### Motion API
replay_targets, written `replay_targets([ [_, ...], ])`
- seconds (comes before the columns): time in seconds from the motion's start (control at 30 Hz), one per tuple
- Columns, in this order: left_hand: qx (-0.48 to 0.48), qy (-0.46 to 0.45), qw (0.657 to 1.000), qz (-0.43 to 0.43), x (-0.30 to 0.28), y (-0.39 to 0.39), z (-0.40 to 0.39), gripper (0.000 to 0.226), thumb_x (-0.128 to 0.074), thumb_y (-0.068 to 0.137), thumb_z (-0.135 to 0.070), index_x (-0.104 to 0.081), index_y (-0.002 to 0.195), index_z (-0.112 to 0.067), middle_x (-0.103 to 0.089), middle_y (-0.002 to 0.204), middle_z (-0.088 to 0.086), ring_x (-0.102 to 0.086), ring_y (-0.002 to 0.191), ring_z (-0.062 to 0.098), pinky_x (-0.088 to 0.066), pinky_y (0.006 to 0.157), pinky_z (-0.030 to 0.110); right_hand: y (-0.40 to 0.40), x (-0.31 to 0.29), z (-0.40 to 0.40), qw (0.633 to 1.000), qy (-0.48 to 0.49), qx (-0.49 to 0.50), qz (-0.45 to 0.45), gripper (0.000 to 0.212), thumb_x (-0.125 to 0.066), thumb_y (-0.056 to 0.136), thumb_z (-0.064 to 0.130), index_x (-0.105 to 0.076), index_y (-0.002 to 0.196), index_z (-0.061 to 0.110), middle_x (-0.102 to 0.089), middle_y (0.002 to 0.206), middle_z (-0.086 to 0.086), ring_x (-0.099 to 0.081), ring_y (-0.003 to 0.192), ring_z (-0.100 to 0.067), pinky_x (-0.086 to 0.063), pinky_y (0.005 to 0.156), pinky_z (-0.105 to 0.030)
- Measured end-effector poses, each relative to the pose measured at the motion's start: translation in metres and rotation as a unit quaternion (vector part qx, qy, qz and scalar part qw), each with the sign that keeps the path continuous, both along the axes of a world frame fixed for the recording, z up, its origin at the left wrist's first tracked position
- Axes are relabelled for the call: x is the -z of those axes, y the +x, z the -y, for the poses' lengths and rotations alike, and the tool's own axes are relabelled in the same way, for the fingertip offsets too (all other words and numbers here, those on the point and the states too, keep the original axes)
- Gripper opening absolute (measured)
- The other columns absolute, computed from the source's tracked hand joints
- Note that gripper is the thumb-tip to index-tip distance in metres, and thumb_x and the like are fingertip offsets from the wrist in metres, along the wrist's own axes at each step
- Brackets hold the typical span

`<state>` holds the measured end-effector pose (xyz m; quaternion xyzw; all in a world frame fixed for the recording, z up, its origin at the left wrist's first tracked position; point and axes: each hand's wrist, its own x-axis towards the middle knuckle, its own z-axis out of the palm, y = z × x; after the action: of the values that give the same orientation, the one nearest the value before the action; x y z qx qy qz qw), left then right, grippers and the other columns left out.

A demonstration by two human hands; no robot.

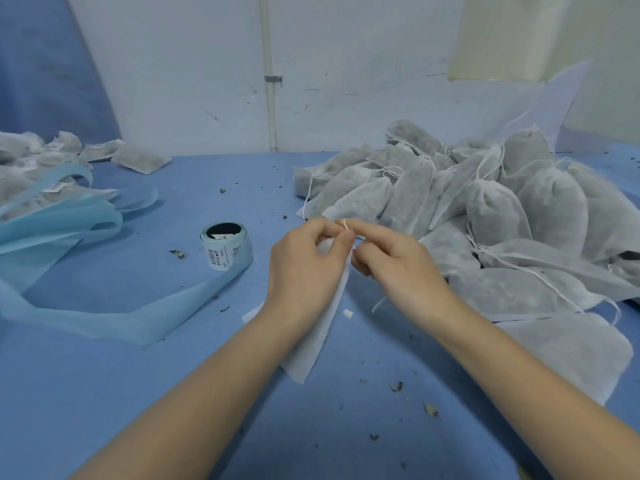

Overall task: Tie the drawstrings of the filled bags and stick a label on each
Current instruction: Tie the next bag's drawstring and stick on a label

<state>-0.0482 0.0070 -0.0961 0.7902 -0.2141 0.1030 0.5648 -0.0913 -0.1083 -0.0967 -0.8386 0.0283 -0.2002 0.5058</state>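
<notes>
Knotting in hand: left hand (306, 252) and right hand (394, 258) meet over the table (311, 427), fingertips pinching the string (345, 224) of one white bag (317, 337), which hangs from the left hand's grip down to the cloth. To my eye, the thing is to keep the neck bunched tight, draw the loop snug and pull both ends evenly. Right, a pile (502, 209) of filled bags bulges with dark stuff, strings trailing. Far left, flatter bags (138, 159), some carrying labels. The roll (227, 245) stands near the left hand, its blue backing strip (138, 317) snaking off left.
</notes>
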Motion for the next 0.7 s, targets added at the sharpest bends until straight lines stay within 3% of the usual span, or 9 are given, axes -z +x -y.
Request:
replay_targets([
  [0.1,0.003,-0.013,1.0,-0.013,0.0,0.0,0.001,0.017,-0.06,0.089,-0.027,-0.07,0.076,-0.026,-0.069,0.074,-0.019,-0.06,0.076,-0.005,-0.041,0.067,0.01,-0.002,0.001,-0.005,0.996,-0.061,0.052,0.049,0.015,-0.053,0.09,0.01,-0.055,0.097,0.022,-0.052,0.056,0.006,-0.049,0.054,0.001,-0.037,0.057,-0.01],
  [0.2,0.02,-0.051,0.998,-0.036,0.0,0.002,-0.002,0.021,-0.06,0.089,-0.029,-0.067,0.069,-0.029,-0.069,0.068,-0.016,-0.063,0.077,0.0,-0.044,0.073,0.017,-0.001,0.004,-0.005,0.994,-0.025,0.085,0.066,0.023,-0.063,0.088,0.019,-0.041,0.082,0.023,-0.05,0.056,0.011,-0.048,0.051,0.003,-0.037,0.055,-0.01],
  [0.3,0.034,-0.082,0.995,-0.047,0.001,0.004,-0.005,0.028,-0.06,0.09,-0.024,-0.065,0.063,-0.031,-0.066,0.063,-0.016,-0.061,0.075,0.002,-0.044,0.075,0.022,0.0,0.005,0.0,0.996,0.067,0.055,0.018,0.016,-0.065,0.088,0.024,-0.05,0.084,0.02,-0.045,0.048,0.014,-0.041,0.047,-0.002,-0.033,0.052,-0.013],
  [0.37,0.054,-0.102,0.991,-0.06,0.0,0.004,-0.005,0.028,-0.06,0.09,-0.021,-0.066,0.064,-0.03,-0.065,0.061,-0.016,-0.059,0.071,-0.002,-0.042,0.073,0.018,0.001,0.006,0.006,0.99,0.143,0.015,-0.018,0.007,-0.064,0.089,0.023,-0.062,0.087,0.016,-0.043,0.054,0.011,-0.037,0.051,-0.007,-0.032,0.054,-0.02],
  [0.47,0.118,-0.116,0.984,-0.071,-0.004,0.003,-0.008,0.02,-0.064,0.086,-0.025,-0.069,0.067,-0.026,-0.062,0.06,-0.014,-0.057,0.068,-0.001,-0.042,0.072,0.015,0.001,0.003,0.011,0.99,0.136,-0.036,-0.03,0.014,-0.065,0.089,0.024,-0.073,0.085,0.014,-0.056,0.068,0.001,-0.036,0.05,-0.003,-0.031,0.049,-0.014],
  [0.57,0.15,-0.054,0.987,-0.03,-0.01,0.001,-0.014,0.015,-0.062,0.076,-0.039,-0.07,0.068,-0.03,-0.062,0.063,-0.011,-0.056,0.068,0.002,-0.042,0.071,0.014,-0.001,-0.004,0.018,0.99,0.137,-0.041,-0.021,0.013,-0.071,0.081,0.026,-0.077,0.081,0.015,-0.06,0.064,0.006,-0.036,0.049,-0.001,-0.03,0.047,-0.01],
  [0.63,0.111,0.03,0.992,0.054,-0.011,0.001,-0.015,0.014,-0.065,0.08,-0.035,-0.068,0.066,-0.034,-0.061,0.062,-0.013,-0.054,0.067,-0.003,-0.038,0.067,0.007,-0.003,-0.007,0.022,0.986,0.16,-0.046,-0.03,0.01,-0.072,0.079,0.024,-0.078,0.078,0.016,-0.046,0.052,0.011,-0.031,0.049,-0.004,-0.028,0.046,-0.011],
  [0.7,0.058,0.108,0.981,0.153,-0.011,0.0,-0.014,0.015,-0.065,0.087,-0.024,-0.069,0.073,-0.027,-0.054,0.061,-0.012,-0.05,0.065,-0.001,-0.033,0.064,0.008,-0.003,-0.007,0.023,0.976,0.206,-0.06,-0.038,0.013,-0.07,0.082,0.019,-0.077,0.071,0.015,-0.038,0.055,0.008,-0.028,0.052,-0.007,-0.025,0.046,-0.014],
])
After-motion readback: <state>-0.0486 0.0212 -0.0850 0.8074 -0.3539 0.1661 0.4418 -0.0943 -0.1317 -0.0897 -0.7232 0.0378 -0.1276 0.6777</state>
